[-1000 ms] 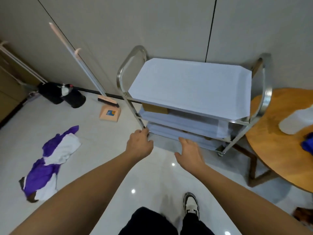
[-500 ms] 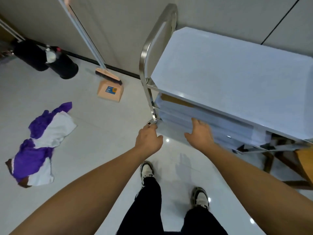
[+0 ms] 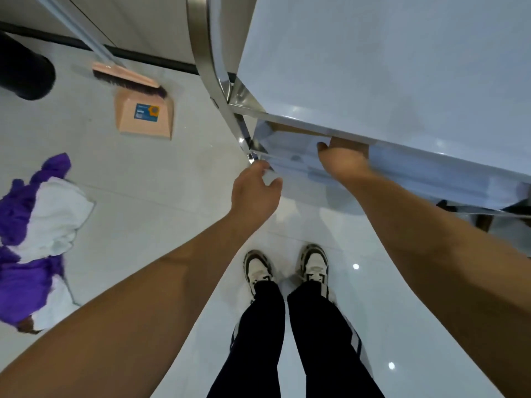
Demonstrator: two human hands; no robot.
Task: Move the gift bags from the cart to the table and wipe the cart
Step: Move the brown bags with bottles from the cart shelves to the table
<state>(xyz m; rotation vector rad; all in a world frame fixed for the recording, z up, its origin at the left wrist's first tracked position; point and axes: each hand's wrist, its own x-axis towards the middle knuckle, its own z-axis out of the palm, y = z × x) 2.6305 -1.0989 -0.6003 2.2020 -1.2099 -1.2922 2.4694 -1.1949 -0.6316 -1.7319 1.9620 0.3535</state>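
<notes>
1. Cart [image 3: 388, 67] fills the upper right; steel frame w/ pale shelf tops, curved handle at its left end.
2. R hand [image 3: 343, 159] reaches in under the top shelf; fingers hidden by the shelf edge, so can't tell if it grips anything.
3. L hand [image 3: 254, 193] sits by the cart's lower front corner, fingers loosely curled, thumb apart, holding nothing.
4. Brown edge just behind the R hand on the middle shelf, maybe a gift bag [image 3: 290, 129]; too little shows to be sure.
5. Floor, left: pink dustpan [image 3: 145, 116] w/ broom [image 3: 126, 79] touching it, purple & white cloth pile [image 3: 37, 234] well apart from the cart.
</notes>
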